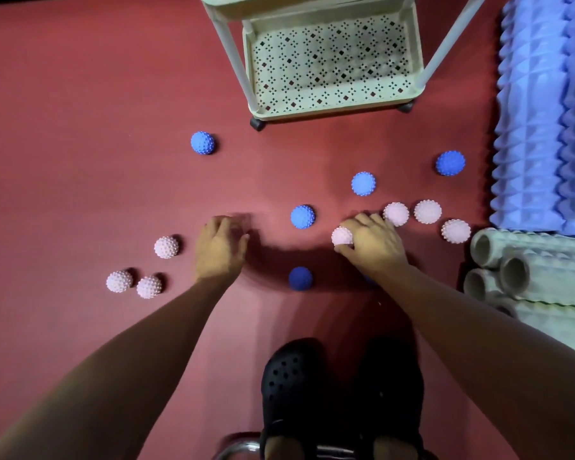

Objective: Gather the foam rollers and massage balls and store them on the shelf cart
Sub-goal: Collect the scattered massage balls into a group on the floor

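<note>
Pink spiked massage ball (pixel 342 236) at centre right is pinched by the right hand (pixel 374 242), the blurred left hand (pixel 220 247) unreadable; a full-fingered grip is advised before the shelf cart (pixel 332 61), upper centre.

My arms are bare from the hands up to the edge of view, with no sleeves, and my left hand (pixel 220 249) and right hand (pixel 374 242) are bare too. On my feet I wear black clogs (pixel 294 386) with round holes across the rounded toes.
</note>
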A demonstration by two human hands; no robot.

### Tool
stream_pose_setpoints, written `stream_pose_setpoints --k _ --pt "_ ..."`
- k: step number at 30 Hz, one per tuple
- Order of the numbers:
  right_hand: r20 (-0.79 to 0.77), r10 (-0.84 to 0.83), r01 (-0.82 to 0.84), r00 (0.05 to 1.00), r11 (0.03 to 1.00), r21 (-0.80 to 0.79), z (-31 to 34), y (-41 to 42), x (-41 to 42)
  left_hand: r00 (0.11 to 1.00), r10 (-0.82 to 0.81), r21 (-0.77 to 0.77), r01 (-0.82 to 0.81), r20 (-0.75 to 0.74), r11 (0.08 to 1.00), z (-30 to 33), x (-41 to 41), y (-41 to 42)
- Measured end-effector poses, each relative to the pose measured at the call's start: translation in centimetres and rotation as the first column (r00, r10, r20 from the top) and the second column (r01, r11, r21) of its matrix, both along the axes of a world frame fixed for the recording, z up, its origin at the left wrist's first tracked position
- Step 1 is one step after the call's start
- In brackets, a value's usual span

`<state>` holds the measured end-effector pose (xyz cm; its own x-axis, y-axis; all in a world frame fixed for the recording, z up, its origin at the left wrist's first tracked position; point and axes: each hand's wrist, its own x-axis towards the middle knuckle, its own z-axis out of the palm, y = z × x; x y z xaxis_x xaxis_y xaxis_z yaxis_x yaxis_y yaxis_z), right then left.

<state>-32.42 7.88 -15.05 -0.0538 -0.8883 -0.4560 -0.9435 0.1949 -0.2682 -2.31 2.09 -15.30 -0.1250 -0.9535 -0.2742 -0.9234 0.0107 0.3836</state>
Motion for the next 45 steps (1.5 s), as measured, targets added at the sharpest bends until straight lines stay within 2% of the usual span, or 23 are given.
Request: stream_pose_setpoints --k 2,4,6,8,10,14,16,19,20,22,24,25,28,30,32,34,36,38,42,45 --pt "0.004 -0.007 0.007 1.0 1.0 -0.01 -0.1 0.0 0.0 0.991 0.044 -0.146 -0.025 0.125 0.989 0.0 2.7 -0.1" --pt "0.021 -0.012 0.013 1.0 0.999 -0.042 -0.2 0.2 0.0 0.963 0.155 -0.176 -0.117 0.221 0.977 0.0 4.7 0.2" --pt "0.039 -0.018 0.021 0.999 0.996 -0.088 -0.1 0.4 0.1 0.913 0.294 -0.106 -0.275 0.283 0.956 -0.2 6.4 0.7" --pt "0.054 -0.027 0.034 0.998 0.992 -0.122 0.0 0.4 0.2 0.878 0.366 0.023 -0.391 0.309 0.92 -0.6 7.6 1.0" --pt "0.068 -0.036 0.045 0.997 0.989 -0.14 0.2 0.6 0.0 0.89 0.376 0.107 -0.414 0.259 0.904 -0.4 8.2 1.0" --pt "0.102 -0.049 0.066 0.994 0.983 -0.172 0.4 1.3 -0.8 0.893 0.385 0.07 -0.41 0.232 0.909 0.4 8.2 -0.2" --pt "0.114 -0.061 0.081 0.992 0.981 -0.179 0.4 1.4 -1.4 0.87 0.47 0.047 -0.481 0.15 0.876 0.6 7.5 -0.8" --pt "0.162 -0.09 0.128 0.983 0.963 -0.236 0.8 0.7 -1.8 0.854 0.485 -0.069 -0.504 -0.19 0.861 1.5 3.9 -1.4" --pt "0.204 -0.116 0.169 0.972 0.949 -0.267 1.1 0.2 -1.6 0.832 0.468 -0.047 -0.503 -0.297 0.863 2.1 1.6 -1.9" --pt "0.387 -0.24 0.355 0.89 0.898 -0.261 2.2 -0.9 -1.0 0.786 0.413 0.082 -0.426 -0.459 0.901 3.7 -3.6 -2.7" --pt "0.606 -0.402 0.56 0.686 0.824 -0.087 3.5 -2.4 -0.3 0.782 0.299 0.157 -0.255 -0.547 0.954 4.7 -8.4 -2.8" --pt "0.674 -0.441 0.591 0.593 0.807 0.008 4.1 -3.1 0.0 0.791 0.217 0.153 -0.157 -0.573 0.976 4.8 -10.2 -2.7" --pt "0.736 -0.44 0.546 0.515 0.83 0.115 4.7 -3.9 0.0 0.806 -0.033 0.065 0.088 -0.591 0.994 4.7 -13.9 -1.9" --pt "0.733 -0.474 0.564 0.488 0.812 0.149 4.3 -3.8 -0.5 0.788 -0.088 0.073 0.166 -0.609 0.983 4.5 -14.9 -1.9" --pt "0.678 -0.505 0.593 0.535 0.796 0.124 3.2 -3.4 -1.4 0.773 -0.111 0.11 0.229 -0.625 0.967 3.9 -14.9 -1.9" --pt "0.548 -0.521 0.598 0.654 0.8 0.048 2.0 -3.1 -2.3 0.835 -0.164 0.073 0.236 -0.525 0.969 2.6 -14.1 -1.8" --pt "0.397 -0.518 0.57 0.758 0.822 -0.016 1.1 -2.9 -3.0 0.935 -0.082 0.133 0.135 -0.344 0.982 1.2 -12.9 -1.8" --pt "0.284 -0.491 0.521 0.823 0.853 -0.035 0.6 -2.6 -3.2 0.97 0.021 0.237 0.039 -0.242 0.971 0.1 -11.9 -1.7" --pt "0.113 -0.358 0.368 0.927 0.926 -0.084 0.0 -2.2 -3.4 0.948 0.079 0.356 0.039 -0.309 0.934 -0.8 -11.9 -1.5" --pt "0.098 -0.3 0.313 0.949 0.937 -0.156 -0.3 -1.8 -3.6 0.91 0.15 0.355 -0.002 -0.388 0.935 -1.0 -13.0 -1.6"
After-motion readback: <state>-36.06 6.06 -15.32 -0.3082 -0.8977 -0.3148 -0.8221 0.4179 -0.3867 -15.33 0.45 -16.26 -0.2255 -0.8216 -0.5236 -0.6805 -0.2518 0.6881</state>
